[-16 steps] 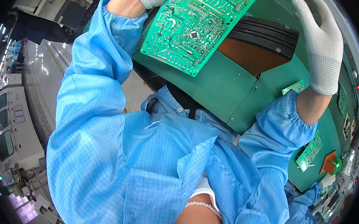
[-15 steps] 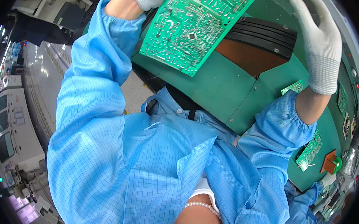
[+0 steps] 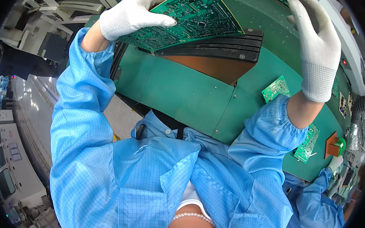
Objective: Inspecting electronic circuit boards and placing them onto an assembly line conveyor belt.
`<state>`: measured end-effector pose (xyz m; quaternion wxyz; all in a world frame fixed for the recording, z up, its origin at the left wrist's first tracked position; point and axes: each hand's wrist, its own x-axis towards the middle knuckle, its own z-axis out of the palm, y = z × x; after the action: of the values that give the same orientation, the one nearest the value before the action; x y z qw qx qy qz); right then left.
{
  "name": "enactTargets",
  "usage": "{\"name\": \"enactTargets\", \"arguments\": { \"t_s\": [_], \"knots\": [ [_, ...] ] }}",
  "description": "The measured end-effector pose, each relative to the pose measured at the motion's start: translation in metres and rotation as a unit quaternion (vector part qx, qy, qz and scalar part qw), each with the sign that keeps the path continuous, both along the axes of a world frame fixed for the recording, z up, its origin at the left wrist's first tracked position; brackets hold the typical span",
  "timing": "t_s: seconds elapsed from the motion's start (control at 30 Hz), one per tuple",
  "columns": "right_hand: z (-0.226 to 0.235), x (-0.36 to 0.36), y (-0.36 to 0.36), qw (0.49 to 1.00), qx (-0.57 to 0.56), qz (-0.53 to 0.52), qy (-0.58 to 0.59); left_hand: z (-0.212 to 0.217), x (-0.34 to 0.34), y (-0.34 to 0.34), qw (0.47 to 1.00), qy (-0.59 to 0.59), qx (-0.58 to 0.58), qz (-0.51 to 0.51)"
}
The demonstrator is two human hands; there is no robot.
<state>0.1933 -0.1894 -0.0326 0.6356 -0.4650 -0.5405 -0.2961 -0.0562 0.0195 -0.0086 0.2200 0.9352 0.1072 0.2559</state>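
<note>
Green circuit board (image 3: 193, 17) in left hand (image 3: 130, 13).

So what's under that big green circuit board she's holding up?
Beneath the circuit board, held in the left hand, a black ribbed block sticks out, with a brown panel below it on the green worktop. How far the block runs under the board is hidden.

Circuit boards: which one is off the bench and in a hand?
The large green circuit board at top centre, gripped by the gloved left hand and tilted over the black rails. The two smaller boards lie flat on the green bench, untouched.
</note>
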Motion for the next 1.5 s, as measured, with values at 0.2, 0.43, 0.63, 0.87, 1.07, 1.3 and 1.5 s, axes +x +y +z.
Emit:
{"name": "enactTargets", "arguments": {
  "t_s": [0.2,0.43,0.63,0.87,1.07,1.3,1.5],
  "knots": [
    [-0.003,0.002,-0.006,0.998,0.01,0.014,0.052,0.011,0.004,0.004,0.997,0.034,0.05,-0.051],
    [-0.003,-0.003,-0.002,0.998,0.005,0.022,0.06,0.027,0.03,0.023,0.913,0.005,0.173,-0.37],
    [-0.004,-0.004,-0.003,0.998,0.003,0.011,0.055,0.003,0.005,-0.013,0.989,0.036,0.136,-0.035],
    [-0.007,0.0,-0.003,0.998,0.009,0.017,0.057,-0.095,-0.011,-0.068,0.926,-0.125,0.354,0.03],
    [-0.012,-0.008,-0.003,0.998,-0.042,0.034,0.038,-0.044,-0.048,-0.077,0.935,-0.268,0.176,0.152],
    [-0.014,-0.044,0.032,0.951,-0.187,0.246,-0.02,-0.015,0.0,-0.067,0.822,-0.468,-0.238,-0.221],
    [0.033,-0.025,0.026,0.937,-0.228,0.255,-0.071,-0.029,0.018,-0.047,0.764,-0.441,-0.395,-0.255]
  ]
}}
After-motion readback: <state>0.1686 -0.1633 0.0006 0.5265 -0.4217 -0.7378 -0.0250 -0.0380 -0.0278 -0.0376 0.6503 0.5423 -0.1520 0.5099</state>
